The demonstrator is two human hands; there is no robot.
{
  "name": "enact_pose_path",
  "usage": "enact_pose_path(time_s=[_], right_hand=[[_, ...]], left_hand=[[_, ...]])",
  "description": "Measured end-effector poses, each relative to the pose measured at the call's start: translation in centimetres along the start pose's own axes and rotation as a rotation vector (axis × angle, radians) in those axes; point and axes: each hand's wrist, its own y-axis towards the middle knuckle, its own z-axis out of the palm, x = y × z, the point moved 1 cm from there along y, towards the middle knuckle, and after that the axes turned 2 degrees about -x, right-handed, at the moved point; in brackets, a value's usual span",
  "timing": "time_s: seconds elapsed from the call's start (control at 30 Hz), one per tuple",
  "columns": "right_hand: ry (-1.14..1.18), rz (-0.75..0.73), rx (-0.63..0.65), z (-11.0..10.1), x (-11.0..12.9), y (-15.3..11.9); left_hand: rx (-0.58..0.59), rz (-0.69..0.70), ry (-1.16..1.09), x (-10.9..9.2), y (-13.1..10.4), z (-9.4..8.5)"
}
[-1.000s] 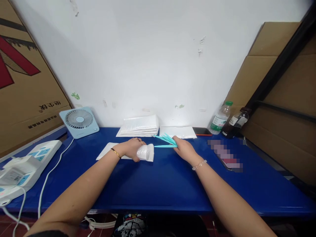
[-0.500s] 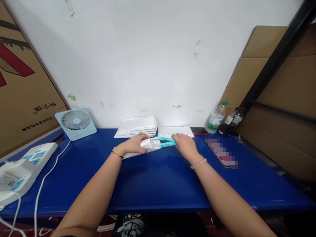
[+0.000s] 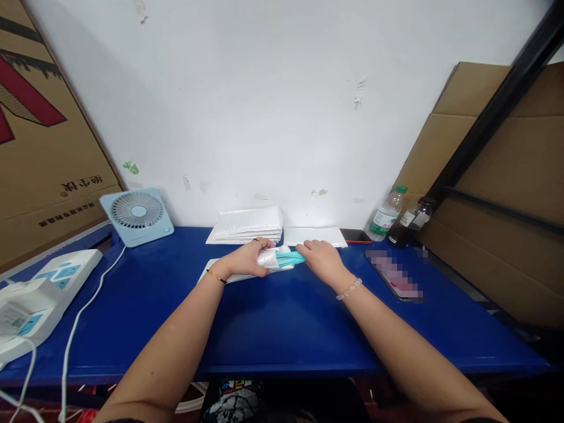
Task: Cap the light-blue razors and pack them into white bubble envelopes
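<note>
Low over the middle of the desk, my left hand (image 3: 250, 258) is closed around a white, shiny plastic packaging bag (image 3: 267, 259), thumb on its near side. The bag lies sideways, its mouth facing right, and part of it is hidden under the hand. My right hand (image 3: 324, 262) grips the right end of a bundle of flat teal strips (image 3: 291, 258). Their left end sits inside the bag's mouth; what the strips belong to is not visible. Just behind my left hand rests a stack of white bags (image 3: 249, 226), and another flat white bag (image 3: 312, 237) lies behind my right hand.
On the blue desk (image 3: 282, 329) stand a light-blue fan (image 3: 138, 217) and a white power strip (image 3: 70, 279) with cables at left. At right are a dark phone (image 3: 356, 235), a blurred-screen phone (image 3: 392, 275), a clear bottle (image 3: 386, 216) and a dark bottle (image 3: 409, 223). Cardboard flanks both sides.
My right hand has moved left toward the bag's mouth, and a shorter length of the teal strips shows between my hands. The left hand keeps its grip on the bag.
</note>
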Motion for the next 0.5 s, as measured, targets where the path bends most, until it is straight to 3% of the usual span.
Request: enact_pose_path(time_s=[0.27,0.5], right_hand=[[-0.018,-0.113,0.067,-4.6,1.3,3.1],[-0.018,-0.446,-0.040,-12.8,3.5,7.2]], left_hand=[[-0.097,0.022,-0.058,-1.2,-0.5,-0.1],[-0.274,0.076,-0.166,-2.5,-0.6,-0.2]])
